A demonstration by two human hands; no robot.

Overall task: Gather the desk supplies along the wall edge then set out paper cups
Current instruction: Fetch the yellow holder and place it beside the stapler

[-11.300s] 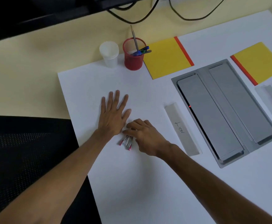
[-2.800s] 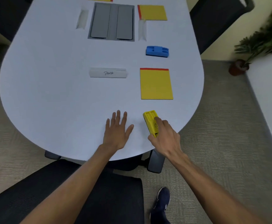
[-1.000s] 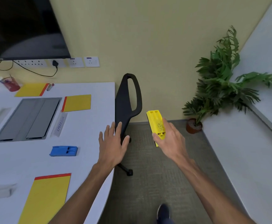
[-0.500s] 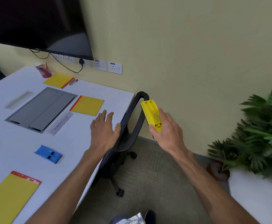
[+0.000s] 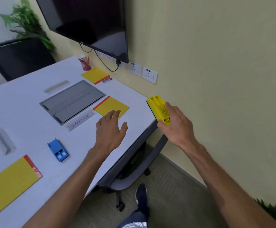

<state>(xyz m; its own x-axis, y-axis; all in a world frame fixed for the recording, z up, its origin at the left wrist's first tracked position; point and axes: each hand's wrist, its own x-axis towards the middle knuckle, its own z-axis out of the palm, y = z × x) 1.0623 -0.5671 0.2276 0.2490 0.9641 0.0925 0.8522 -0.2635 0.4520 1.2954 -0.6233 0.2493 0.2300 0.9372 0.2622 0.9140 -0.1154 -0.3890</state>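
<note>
Holding a yellow plastic block (image 5: 158, 108) in the air, the right hand (image 5: 176, 127) has its grip closed on the block's near half: the thumb lies along the left side and the fingers curl over the top, so the far end, with its two recesses, sticks out past the fingertips towards the wall. The block is tilted and clear of every surface, and it sits in the view at the corner of the white counter (image 5: 27, 112) nearest the wall; I cannot tell whether it is over the top or just off the edge. The left hand (image 5: 111, 130) hovers low over the counter with its grip released, fingers loose and spread, fingertips just beside a yellow pad (image 5: 116, 105) with a red strip. Left of that pad lie a name card reading LABRADOR (image 5: 80, 121) and a grey panel (image 5: 73, 100). A blue plastic block (image 5: 58, 150) lies well to the left of the left hand. By the wall stand a red pen cup (image 5: 86, 64), a second yellow pad (image 5: 93, 74) and some markers (image 5: 107, 79) touching its edge. A dark chair (image 5: 134, 170) is tucked under the counter's edge. Compared with half a second ago, the yellow block has moved from above the chair's backrest up to the counter's corner, and the left hand has moved from the counter's edge inward to the pad.
</note>
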